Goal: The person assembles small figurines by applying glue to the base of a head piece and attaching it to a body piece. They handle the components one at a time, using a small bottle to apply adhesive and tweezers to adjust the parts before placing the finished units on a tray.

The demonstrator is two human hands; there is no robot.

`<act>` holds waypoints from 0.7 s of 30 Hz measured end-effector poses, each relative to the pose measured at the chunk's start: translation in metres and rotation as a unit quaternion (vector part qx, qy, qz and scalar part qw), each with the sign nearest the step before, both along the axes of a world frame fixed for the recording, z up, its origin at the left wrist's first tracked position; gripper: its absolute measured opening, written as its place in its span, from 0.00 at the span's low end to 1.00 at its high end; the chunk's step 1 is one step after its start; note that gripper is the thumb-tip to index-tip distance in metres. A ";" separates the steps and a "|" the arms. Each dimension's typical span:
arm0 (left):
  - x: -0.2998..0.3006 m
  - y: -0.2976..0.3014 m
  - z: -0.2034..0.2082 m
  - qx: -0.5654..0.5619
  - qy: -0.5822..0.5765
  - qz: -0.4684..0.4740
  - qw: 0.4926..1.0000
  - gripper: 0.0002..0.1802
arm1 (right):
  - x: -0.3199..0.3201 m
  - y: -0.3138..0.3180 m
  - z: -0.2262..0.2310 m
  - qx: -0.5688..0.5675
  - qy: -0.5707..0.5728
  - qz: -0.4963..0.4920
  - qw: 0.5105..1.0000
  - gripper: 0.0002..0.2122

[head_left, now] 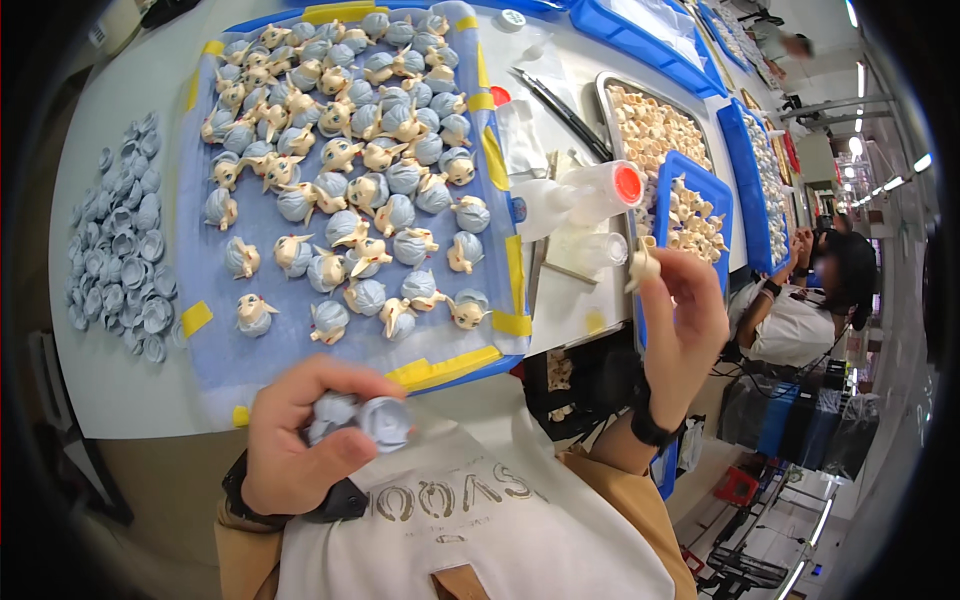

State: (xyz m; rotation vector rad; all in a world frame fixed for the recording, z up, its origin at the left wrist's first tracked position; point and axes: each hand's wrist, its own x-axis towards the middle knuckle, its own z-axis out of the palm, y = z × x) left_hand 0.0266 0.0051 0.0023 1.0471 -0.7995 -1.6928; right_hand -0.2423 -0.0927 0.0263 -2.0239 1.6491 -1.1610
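Observation:
My left hand (285, 435), low in front of my apron, is closed round a few grey-blue doll hair shells (385, 422); one hollow shell shows its opening. At the right, my right hand (692, 315) pinches a small beige doll head part (643, 266) between thumb and fingertips. It is held beside a small blue tray (729, 235) of similar beige parts. Between my hands and beyond them lies a large lined tray (205, 275), edged with yellow tape. Many doll heads (290, 255) with grey-blue hair and painted eyes rest in it.
Loose grey-blue hair shells (120, 245) are heaped on the table at left. Plastic bottles (585, 195), one red-capped, stand right of the large tray, near a black pen-like tool (565, 112). A metal tray (604, 92) holds beige parts. A co-worker (815, 310) sits at far right.

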 end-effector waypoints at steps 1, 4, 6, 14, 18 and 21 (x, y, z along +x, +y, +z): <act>-0.002 -0.003 0.001 -0.008 0.016 -0.030 0.999 0.21 | 0.014 0.010 0.005 -0.029 -0.036 0.054 0.997 0.07; -0.013 -0.009 0.003 -0.007 0.061 -0.056 0.997 0.19 | 0.042 0.025 0.015 0.016 -0.098 0.347 0.932 0.16; -0.013 -0.010 0.005 -0.016 0.055 -0.064 0.996 0.17 | 0.059 0.032 0.006 -0.029 -0.148 0.379 0.913 0.16; -0.012 -0.006 0.004 -0.003 0.036 -0.045 0.998 0.16 | 0.074 0.031 -0.001 -0.041 -0.039 0.388 0.920 0.16; -0.013 -0.005 0.005 0.009 0.034 -0.060 0.998 0.18 | 0.076 0.035 -0.003 -0.048 -0.035 0.399 0.915 0.16; -0.015 -0.005 0.005 0.044 0.077 -0.076 0.993 0.23 | 0.072 0.035 -0.001 -0.045 -0.009 0.407 0.912 0.18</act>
